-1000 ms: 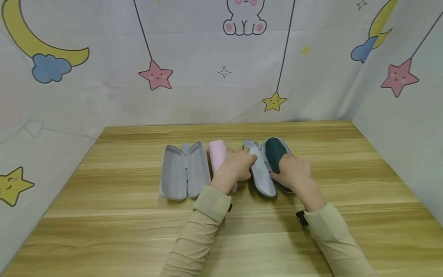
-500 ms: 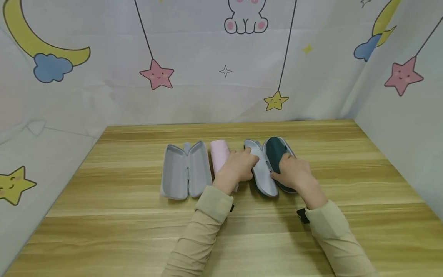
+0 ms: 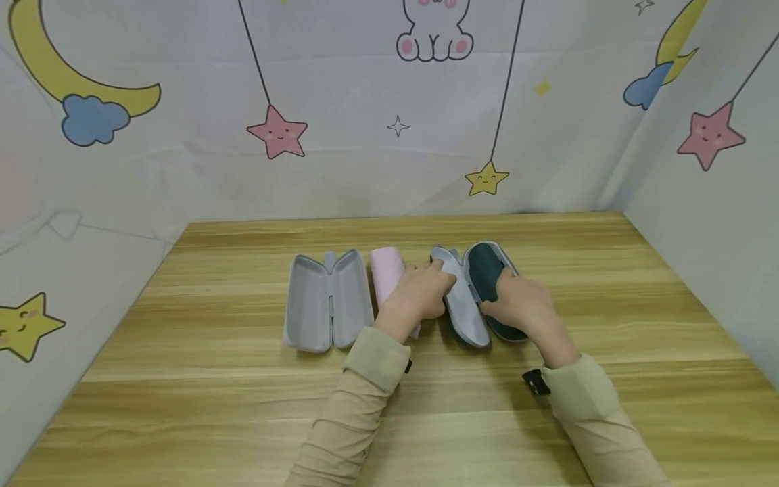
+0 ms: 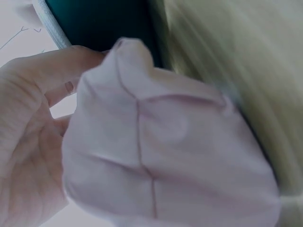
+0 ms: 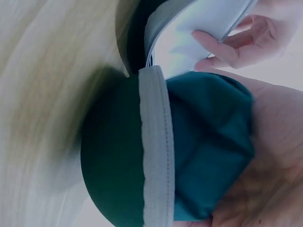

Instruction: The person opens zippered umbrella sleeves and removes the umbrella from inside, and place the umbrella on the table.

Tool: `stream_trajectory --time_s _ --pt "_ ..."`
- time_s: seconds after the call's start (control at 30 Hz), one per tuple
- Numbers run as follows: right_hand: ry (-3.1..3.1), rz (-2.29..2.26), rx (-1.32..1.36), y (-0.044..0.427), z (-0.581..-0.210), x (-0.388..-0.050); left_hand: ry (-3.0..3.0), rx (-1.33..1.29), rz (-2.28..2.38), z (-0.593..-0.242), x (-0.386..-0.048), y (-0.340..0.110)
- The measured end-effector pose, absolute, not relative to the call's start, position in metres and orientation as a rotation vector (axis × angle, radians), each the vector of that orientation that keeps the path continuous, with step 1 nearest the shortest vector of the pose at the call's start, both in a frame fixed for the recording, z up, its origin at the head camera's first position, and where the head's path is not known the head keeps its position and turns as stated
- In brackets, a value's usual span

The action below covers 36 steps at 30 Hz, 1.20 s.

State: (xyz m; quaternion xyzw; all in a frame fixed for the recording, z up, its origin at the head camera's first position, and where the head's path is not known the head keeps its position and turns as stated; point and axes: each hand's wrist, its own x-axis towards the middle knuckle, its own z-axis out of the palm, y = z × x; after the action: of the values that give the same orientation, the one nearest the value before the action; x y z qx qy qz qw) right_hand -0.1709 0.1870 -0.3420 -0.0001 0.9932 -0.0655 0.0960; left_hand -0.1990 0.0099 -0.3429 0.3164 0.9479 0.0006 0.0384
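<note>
A dark green glasses case [image 3: 467,318] with a pale grey lining lies spread on the table, right of centre. My left hand [image 3: 421,296] pinches the rim of its left half; the right wrist view shows thumb and fingers at that lining [image 5: 177,45]. In the right half sits a soft dark green pouch [image 3: 485,269]. My right hand [image 3: 523,306] grips this pouch from above, its palm against the fabric [image 5: 208,142] in the right wrist view; some fingertips are hidden. A pink rolled pouch [image 3: 386,272] lies beneath my left wrist, large in the left wrist view.
A second glasses case [image 3: 308,304], grey inside, lies spread left of the pink pouch. The wood-grain table [image 3: 243,419] ends at a printed cloth backdrop [image 3: 341,169] behind and at both sides. Beige sleeves cover both forearms.
My right hand has shifted slightly right and toward me over the green pouch. My left hand keeps its place at the case's rim. The head view has tilted a little.
</note>
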Motion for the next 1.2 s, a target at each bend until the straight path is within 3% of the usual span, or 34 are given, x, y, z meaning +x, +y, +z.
stream_trajectory --time_s 1.2 --pt "3.088 -0.397 0.109 0.185 -0.322 -0.160 2.913 0.953 0.023 -0.343 -0.199 0.012"
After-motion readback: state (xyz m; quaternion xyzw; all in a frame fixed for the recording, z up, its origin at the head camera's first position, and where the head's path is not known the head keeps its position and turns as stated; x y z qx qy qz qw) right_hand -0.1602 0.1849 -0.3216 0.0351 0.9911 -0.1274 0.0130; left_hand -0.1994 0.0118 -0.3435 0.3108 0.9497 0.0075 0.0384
